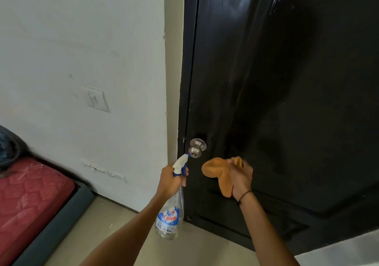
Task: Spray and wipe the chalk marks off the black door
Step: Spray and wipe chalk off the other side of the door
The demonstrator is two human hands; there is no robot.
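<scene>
The black door fills the right half of the view, glossy, with faint whitish smears near its top. My left hand grips the neck of a clear spray bottle with a blue label; its white nozzle points up toward the metal door knob. My right hand holds a bunched orange cloth close to the door, just right of and below the knob.
A white wall with a light switch stands left of the door frame. A red mattress on a dark frame lies at the lower left. Beige floor runs below the hands.
</scene>
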